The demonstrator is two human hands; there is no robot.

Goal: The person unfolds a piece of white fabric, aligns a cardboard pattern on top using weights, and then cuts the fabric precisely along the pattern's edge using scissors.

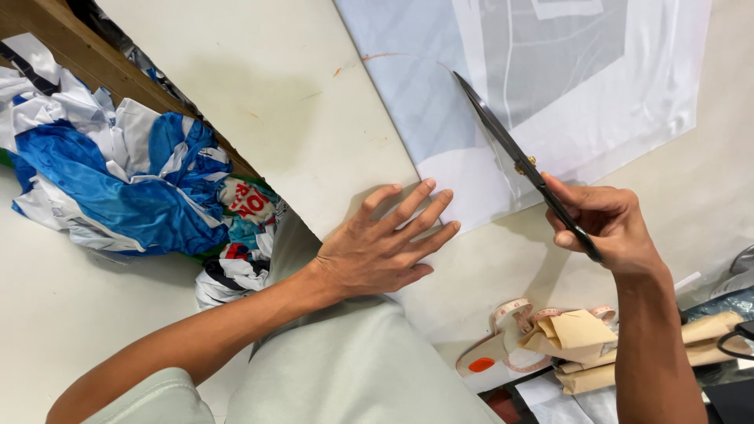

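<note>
- the left hand (pixel 377 247) is laid flat, palm down, with the fingers (pixel 416 206) spread and pointed toward the far right.
- the left forearm is stretched bare from the near left, with a short pale sleeve seen at the near edge.
- the right hand (pixel 609 228) is closed in a grip, knuckles turned to the right, thumb pressed along the top.
- the right forearm is raised from the near right edge, bare, with the wrist kept nearly straight.
- the two hands are held well apart.
</note>
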